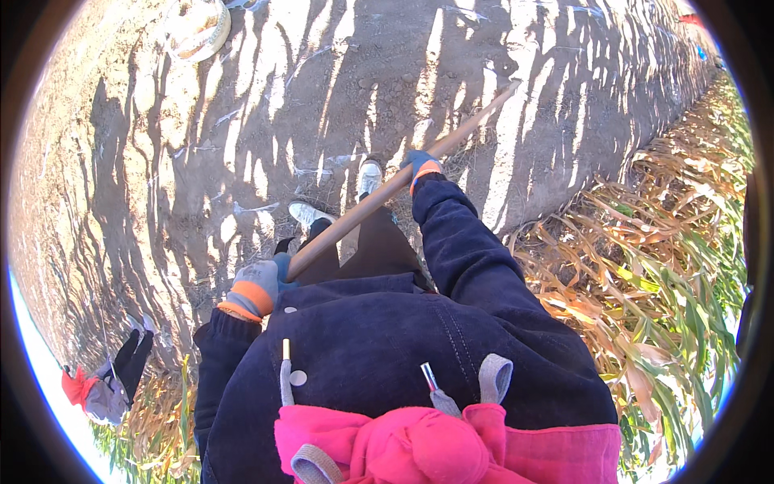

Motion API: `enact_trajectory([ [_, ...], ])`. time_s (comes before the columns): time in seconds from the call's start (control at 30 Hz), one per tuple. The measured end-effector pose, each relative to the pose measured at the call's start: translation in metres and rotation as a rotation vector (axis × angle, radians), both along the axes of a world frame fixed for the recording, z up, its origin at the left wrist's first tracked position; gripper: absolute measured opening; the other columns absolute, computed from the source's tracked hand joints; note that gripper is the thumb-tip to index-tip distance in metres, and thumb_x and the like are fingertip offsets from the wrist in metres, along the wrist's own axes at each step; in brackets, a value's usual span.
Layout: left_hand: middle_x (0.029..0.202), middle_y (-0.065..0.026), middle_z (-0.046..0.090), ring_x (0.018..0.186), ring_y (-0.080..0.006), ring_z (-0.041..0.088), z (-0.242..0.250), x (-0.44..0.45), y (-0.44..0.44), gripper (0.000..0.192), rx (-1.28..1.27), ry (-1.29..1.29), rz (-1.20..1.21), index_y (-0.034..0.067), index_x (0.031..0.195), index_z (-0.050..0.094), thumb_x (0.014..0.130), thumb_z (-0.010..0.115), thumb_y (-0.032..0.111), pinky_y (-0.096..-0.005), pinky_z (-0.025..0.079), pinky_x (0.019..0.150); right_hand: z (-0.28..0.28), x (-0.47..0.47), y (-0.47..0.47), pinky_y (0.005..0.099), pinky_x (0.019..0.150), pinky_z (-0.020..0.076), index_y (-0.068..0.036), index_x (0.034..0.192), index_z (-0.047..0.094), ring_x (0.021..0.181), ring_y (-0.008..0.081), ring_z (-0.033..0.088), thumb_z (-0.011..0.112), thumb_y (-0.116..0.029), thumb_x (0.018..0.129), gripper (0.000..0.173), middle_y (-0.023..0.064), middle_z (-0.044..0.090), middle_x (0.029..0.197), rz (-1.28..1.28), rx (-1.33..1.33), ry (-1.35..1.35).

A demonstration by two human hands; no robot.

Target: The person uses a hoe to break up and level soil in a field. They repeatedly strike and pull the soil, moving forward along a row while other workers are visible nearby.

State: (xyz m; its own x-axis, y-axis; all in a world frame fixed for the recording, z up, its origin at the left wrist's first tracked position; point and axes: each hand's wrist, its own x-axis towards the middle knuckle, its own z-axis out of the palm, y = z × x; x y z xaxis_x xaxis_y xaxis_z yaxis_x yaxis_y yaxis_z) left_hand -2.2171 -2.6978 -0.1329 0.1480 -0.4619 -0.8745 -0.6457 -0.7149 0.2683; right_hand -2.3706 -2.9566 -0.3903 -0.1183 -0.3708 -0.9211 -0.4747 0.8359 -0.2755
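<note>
A long wooden tool handle point(357, 215) runs diagonally in front of me, from my waist out to the upper right. My left hand point(259, 284), in a grey and blue work glove with an orange cuff band, grips its near end. Farther along, my right hand point(421, 164) in a similar glove is closed around the shaft. The handle's far end reaches down to the bare soil point(387, 103); patchy sun and shade hide what head it carries. My white shoes point(370, 178) stand on the soil beyond the handle.
Dry and green corn plants point(629, 260) line the right side. A pale round container point(198, 30) sits on the ground at the upper left. Another person point(112, 381) in a red head covering stands at the lower left. Scraps of thin plastic film point(257, 207) lie about the soil.
</note>
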Motion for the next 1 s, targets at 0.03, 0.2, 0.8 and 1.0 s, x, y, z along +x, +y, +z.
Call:
enact_trajectory([
  [0.03,0.074,-0.0188,0.058,0.072,-0.0356,0.057,0.013,0.003,0.016,0.037,0.079,-0.113,-0.031,0.009,0.091,0.05,0.068,0.059,0.036,-0.0422,0.044,0.063,-0.008,0.017,0.026,0.0355,0.058,0.0463,0.002,0.077,0.054,0.06,0.0226,0.057,0.053,-0.021,0.07,0.024,0.0135,0.059,0.07,0.183,0.059,0.139],
  [0.2,0.065,-0.0172,0.056,0.062,-0.035,0.056,0.043,0.016,0.075,0.026,0.021,-0.245,-0.057,0.009,0.082,0.052,0.065,0.06,0.028,-0.042,0.043,0.057,0.024,0.001,0.103,0.0321,0.06,0.043,-0.001,0.08,0.057,0.062,0.0205,0.054,0.048,-0.014,0.076,0.016,0.0111,0.058,0.071,0.181,0.164,-0.398],
  [0.8,0.071,-0.0182,0.057,0.066,-0.035,0.056,-0.051,-0.029,-0.074,0.029,-0.393,-0.144,-0.051,0.007,0.086,0.048,0.07,0.057,0.03,-0.0436,0.043,0.059,0.119,-0.038,-0.126,0.0384,0.057,0.0442,-0.002,0.072,0.047,0.053,0.025,0.049,0.049,-0.014,0.069,0.013,0.0112,0.051,0.059,-0.378,-0.474,-0.435],
  [1.0,0.074,-0.0186,0.058,0.069,-0.0355,0.057,-0.031,-0.03,-0.055,0.035,-0.163,-0.1,-0.009,0.007,0.09,0.047,0.07,0.057,0.034,-0.0434,0.044,0.061,0.038,-0.018,-0.094,0.0359,0.061,0.0463,0.0,0.06,0.057,0.062,0.0252,0.056,0.053,-0.021,0.07,0.024,0.0165,0.059,0.071,-0.226,-0.151,-0.14],
])
